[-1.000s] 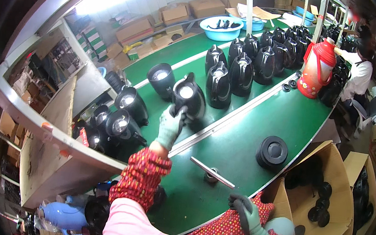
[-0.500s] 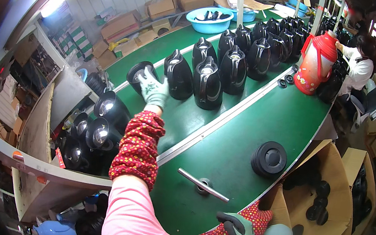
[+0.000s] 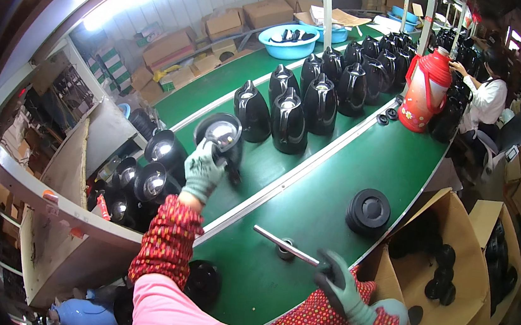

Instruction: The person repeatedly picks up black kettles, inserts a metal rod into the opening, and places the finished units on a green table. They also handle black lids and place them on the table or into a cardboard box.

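- Green bench (image 3: pixel 244 291): jugs beyond the metal divider (image 3: pixel 284 181), rod and discs on the near side; same layout.
- Upright black jugs (image 3: pixel 288 127): ranked beyond the divider. Leftmost, gripped 1 s ago, now stands free; looks like work moved on to the next jug.
- Held jug (image 3: pixel 226 131): beyond divider, tilted, wide silvery end facing camera, pulled nearer since 0.5 s ago. Base contact: can't tell.
- Left hand (image 3: pixel 203 170): gloved fingers closed on the held jug's rim.
- Right hand (image 3: pixel 346 293): now at the rod's near end, was apart from it. Fingers curled; can't tell if gripping. Suggests both hands are in use.
- Black disc stack (image 3: pixel 370 210): near bench edge, untouched.
- Metal rod (image 3: pixel 274 239): lies across small ring (image 3: pixel 286 255), both on bench.
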